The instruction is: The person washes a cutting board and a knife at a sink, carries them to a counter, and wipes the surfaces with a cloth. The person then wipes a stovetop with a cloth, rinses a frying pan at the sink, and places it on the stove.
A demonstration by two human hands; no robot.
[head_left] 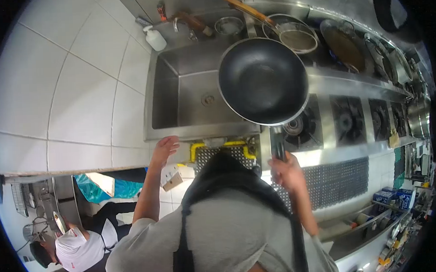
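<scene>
A black frying pan (263,80) with deep, sloping sides is held up in front of me, its inside facing the camera. My right hand (287,171) is closed around the pan's black handle (277,144). The pan covers the right part of the steel sink (165,97) and part of the stove beside it. My left hand (167,147) holds nothing; its fingers are stretched out near the sink's front left corner, beside the tiled wall.
A white pump bottle (155,38) and a faucet (176,25) stand behind the sink. Strainers (299,37) lie at the back. Gas burners (348,120) run rightward. At lower left, a person (84,244) in white holds something. Yellow pipe (194,151) is below the sink.
</scene>
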